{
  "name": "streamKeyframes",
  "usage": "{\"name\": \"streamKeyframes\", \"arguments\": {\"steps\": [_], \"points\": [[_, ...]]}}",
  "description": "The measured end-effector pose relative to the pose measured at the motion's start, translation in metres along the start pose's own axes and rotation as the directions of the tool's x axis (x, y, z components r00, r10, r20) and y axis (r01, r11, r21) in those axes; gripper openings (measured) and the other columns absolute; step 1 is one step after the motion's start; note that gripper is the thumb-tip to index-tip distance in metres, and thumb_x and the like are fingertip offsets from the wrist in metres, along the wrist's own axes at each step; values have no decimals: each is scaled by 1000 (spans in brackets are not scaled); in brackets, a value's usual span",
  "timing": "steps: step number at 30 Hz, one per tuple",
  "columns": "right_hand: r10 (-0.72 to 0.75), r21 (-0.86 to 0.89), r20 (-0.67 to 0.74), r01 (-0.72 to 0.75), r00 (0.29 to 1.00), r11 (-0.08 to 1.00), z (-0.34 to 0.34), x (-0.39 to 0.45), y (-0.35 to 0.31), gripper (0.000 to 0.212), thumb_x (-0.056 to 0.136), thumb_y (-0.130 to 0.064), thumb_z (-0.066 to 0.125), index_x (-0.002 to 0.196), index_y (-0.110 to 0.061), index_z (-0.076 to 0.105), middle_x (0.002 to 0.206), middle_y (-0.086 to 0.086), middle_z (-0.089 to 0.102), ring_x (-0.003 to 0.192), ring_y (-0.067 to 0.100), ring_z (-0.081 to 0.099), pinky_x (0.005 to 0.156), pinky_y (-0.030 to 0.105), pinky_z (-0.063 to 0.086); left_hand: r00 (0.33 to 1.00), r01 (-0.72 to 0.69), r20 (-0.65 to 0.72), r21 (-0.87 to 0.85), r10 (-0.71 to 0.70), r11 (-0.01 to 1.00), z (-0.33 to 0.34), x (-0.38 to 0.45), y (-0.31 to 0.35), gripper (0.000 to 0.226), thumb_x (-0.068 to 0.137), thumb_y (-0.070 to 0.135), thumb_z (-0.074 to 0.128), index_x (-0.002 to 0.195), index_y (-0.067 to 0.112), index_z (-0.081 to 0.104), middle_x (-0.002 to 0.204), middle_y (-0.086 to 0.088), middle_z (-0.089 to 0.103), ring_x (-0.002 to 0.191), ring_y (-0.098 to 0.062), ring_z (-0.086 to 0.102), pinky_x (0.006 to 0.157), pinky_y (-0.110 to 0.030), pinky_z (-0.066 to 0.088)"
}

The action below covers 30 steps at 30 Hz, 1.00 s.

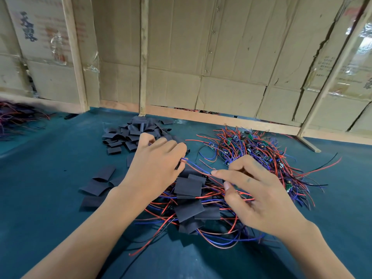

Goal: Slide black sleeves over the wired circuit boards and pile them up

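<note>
Black sleeve stock sits heaped at 12 o'clock from our hands; bare wired boards are tangled at 2 o'clock, and the finished pile lies right under us on the green mat.

Handling, our read: everything is featherweight. Sleeves look like thin, floppy flattened tube, so the mouth needs opening before anything goes in. Wires are limp and snag-prone, boards small, stiff, probably fragile at the solder joints. Best to feed the leads first, then ease the tube along by its edges; don't yank on the leads.

Left hand is curled, fingertips closed on something dark at its tips, likely a sleeve, mostly hidden. Right hand pinches the red and blue lead pair between thumb and forefinger; the pair runs from that pinch to the left fingertips.

Looks: sleeves matte black, rectangular; boards green with dark components; leads red, blue, some black.
</note>
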State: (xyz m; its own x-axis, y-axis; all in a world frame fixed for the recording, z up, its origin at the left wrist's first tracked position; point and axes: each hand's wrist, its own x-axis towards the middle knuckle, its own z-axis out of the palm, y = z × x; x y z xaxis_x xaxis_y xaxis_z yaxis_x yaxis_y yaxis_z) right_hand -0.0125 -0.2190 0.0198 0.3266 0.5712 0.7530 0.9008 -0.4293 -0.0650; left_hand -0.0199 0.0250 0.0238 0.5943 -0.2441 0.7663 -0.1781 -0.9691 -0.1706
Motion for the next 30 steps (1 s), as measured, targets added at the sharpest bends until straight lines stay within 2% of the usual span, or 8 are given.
{"name": "streamKeyframes", "arguments": {"steps": [6,11,14,17,21,23,26,30], "points": [[26,64,46,-29,999,998,8,2,-10,31,96,-16,59,125,-11,68,102,2,56,88,20,58,79,33,50,996,-90,-2,-8,90,996,-3,3,11,22,83,22,71,75,19,51,64,4,50,62,-25,52,79,-42,35],[326,329,-70,-287,943,900,11,4,-17,21,88,-34,71,108,-33,66,100,-14,69,89,10,69,82,26,54,999,-45,-30,12,45,999,-10,5,12,23,85,21,70,73,19,49,62,4,47,63,-25,52,78,-41,31],[390,394,-115,-318,914,862,10,5,-18,17,84,-36,75,99,-29,72,91,-12,73,82,12,71,78,22,55,996,-39,-80,-28,37,999,-15,6,17,22,87,23,67,73,18,51,62,4,48,63,-24,52,77,-42,32],[429,525,-127,-306,894,794,8,6,-19,16,84,-34,76,100,-28,75,88,-7,74,78,18,73,75,34,58,990,-74,-129,-74,64,995,-18,7,27,15,87,21,55,73,19,51,62,4,48,62,-24,51,76,-41,32],[384,544,-90,-277,919,792,12,5,-27,13,87,-18,75,100,-17,76,91,-5,76,80,17,74,75,26,57,993,-82,-98,-147,68,986,-17,5,36,13,75,20,65,73,18,52,63,5,50,62,-24,51,76,-40,29],[396,558,-67,-294,916,776,14,6,-29,11,87,-17,75,98,-15,75,90,-3,76,80,17,74,75,25,57,994,-104,-63,-209,93,972,-16,3,39,3,72,18,56,74,17,53,64,5,51,62,-23,50,76,-38,29],[451,584,-50,-340,891,737,15,6,-30,12,82,-12,77,93,-17,74,88,-2,76,78,16,73,74,22,56,996,-68,34,-330,84,942,-15,3,44,13,69,16,47,78,14,57,66,3,54,62,-25,53,72,-38,32],[489,585,15,-404,872,703,15,8,-29,10,82,-13,77,90,-18,75,84,-1,75,71,16,71,69,28,56,983,61,180,-499,34,865,-15,1,45,52,63,7,73,107,18,48,74,-1,62,68,-27,57,66,-34,40]]}}
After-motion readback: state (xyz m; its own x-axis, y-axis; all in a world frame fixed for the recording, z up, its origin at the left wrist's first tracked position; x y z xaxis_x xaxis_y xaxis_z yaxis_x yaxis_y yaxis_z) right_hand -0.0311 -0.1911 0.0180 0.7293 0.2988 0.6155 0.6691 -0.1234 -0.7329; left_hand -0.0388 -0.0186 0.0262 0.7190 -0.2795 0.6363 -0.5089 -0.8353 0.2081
